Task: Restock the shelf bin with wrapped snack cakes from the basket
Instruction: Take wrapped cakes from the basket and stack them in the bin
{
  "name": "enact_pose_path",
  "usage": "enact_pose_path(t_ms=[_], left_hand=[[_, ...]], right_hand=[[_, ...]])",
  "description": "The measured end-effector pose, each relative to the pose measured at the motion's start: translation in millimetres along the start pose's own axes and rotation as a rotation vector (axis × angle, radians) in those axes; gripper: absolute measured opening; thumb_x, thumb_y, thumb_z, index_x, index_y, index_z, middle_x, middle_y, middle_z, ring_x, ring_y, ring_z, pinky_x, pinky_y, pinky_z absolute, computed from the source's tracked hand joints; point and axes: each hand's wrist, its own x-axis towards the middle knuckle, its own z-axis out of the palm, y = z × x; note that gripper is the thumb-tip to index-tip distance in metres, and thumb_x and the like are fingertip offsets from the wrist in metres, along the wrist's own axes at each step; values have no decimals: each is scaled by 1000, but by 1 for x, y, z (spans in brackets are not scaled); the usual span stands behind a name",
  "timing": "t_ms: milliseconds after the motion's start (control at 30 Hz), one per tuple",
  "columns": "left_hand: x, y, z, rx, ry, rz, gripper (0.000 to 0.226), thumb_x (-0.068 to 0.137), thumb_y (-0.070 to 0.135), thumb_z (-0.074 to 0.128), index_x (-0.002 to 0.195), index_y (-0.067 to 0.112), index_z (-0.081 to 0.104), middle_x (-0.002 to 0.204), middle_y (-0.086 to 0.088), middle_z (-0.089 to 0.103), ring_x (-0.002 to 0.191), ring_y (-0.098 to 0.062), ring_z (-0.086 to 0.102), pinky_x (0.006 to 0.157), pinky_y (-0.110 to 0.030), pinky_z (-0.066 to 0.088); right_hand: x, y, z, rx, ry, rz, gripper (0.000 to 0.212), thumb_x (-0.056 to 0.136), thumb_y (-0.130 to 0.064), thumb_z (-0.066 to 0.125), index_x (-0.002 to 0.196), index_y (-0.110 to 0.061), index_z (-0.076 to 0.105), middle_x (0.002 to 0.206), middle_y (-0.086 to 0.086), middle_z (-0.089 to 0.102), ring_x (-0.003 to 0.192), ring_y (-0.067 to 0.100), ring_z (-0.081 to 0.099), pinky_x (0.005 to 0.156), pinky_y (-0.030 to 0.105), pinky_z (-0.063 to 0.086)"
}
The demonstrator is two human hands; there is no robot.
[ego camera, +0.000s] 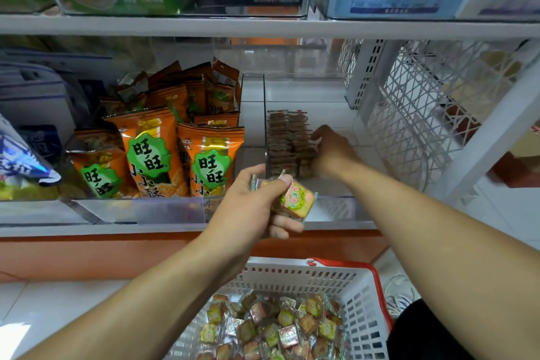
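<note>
My left hand (257, 204) grips a small stack of wrapped snack cakes (295, 200) just in front of the clear shelf bin (333, 207). Inside the bin, two rows of wrapped cakes (287, 140) stand on edge along the left wall. My right hand (330, 149) reaches into the bin and presses against the right side of those rows, fingers curled around their far end. Below, a white basket (362, 295) with a red handle holds several loose wrapped cakes (271, 327).
Orange snack bags (163, 152) fill the bin to the left. A blue-and-white pack (20, 161) sits at the far left. A white lattice side panel (423, 114) bounds the shelf on the right. An upper shelf (263, 26) with boxes hangs overhead.
</note>
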Motion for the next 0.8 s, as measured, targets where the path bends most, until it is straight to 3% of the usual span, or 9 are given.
enact_pose_path(t_ms=[133,233,300,467,567,633,700,800], left_hand=[[1,-1,3,-28,-13,6,24,98,24,65,111,32,47,72,-14,76,48,-22,68,37,-22,47],[0,-2,3,-24,-26,3,24,98,24,66,108,33,46,71,-13,75,49,-23,69,39,-22,49],[-1,-1,2,-33,-38,-2,25,98,24,66,111,34,46,73,-14,76,51,-23,70,40,-23,50],[-2,-1,1,-75,6,0,50,98,23,64,141,22,39,70,-13,76,48,-22,69,38,-22,49],[-4,-1,2,-112,60,33,47,99,24,63,141,18,43,65,-8,74,45,-19,66,35,-21,46],[-5,1,1,-118,79,61,42,100,25,62,138,18,46,64,-5,74,43,-18,65,34,-20,44],[-6,3,-1,-122,90,85,38,101,26,60,136,17,49,65,-2,74,43,-16,64,35,-20,44],[-8,6,-4,-114,91,111,38,102,30,59,137,17,51,76,-5,76,49,-16,65,38,-20,45]], right_hand=[[9,-7,9,-20,-31,133,64,80,-12,74,134,-11,40,125,16,59,116,34,59,79,29,46],[12,-9,19,-47,-48,124,69,79,-21,76,137,-11,40,129,17,59,119,36,59,81,29,46],[14,-7,21,-43,-35,107,68,80,-22,75,137,-12,40,129,16,61,118,36,59,84,30,47],[8,-3,13,-101,-44,63,75,77,-24,79,140,-16,39,131,14,59,122,34,57,92,33,48],[-4,-12,-13,-215,181,-125,53,81,-24,70,132,-26,52,123,6,61,115,30,60,92,38,50],[-21,-27,-31,78,230,-211,24,85,-37,68,108,-32,65,101,-5,70,92,18,67,81,34,54],[-50,-41,-43,485,38,-260,27,81,-55,68,89,-29,70,79,-6,73,67,8,65,63,27,53],[-98,-43,-48,620,-277,-402,31,78,-54,74,94,-27,73,82,-1,72,67,7,61,54,21,49]])
